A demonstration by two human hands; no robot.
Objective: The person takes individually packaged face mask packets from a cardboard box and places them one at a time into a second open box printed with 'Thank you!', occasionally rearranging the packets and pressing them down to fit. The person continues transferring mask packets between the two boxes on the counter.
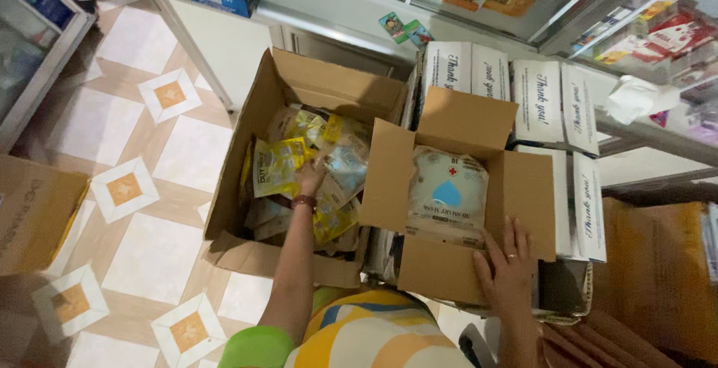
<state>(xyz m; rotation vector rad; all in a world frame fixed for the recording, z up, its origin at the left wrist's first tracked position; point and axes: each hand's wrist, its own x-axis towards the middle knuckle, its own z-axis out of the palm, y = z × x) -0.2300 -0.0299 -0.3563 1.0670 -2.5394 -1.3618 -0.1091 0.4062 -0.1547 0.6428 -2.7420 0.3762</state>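
Left hand (310, 177) is reaching into the large open carton (247, 151) at frame centre-left, fingers closing on a yellow packet (278, 164) lying just left of the hand, long axis running up-down. Right hand (507, 267) is resting spread on the near flap of the smaller carton (523, 188), centre-right, a white pouch (447, 196) inside. Tiled floor (142, 136) is filling the left; stacked white boxes (557, 102) upper right.

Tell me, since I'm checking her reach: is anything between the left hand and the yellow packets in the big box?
Nothing visible. The left hand is already down among the yellow packets in the big box, its flaps open.
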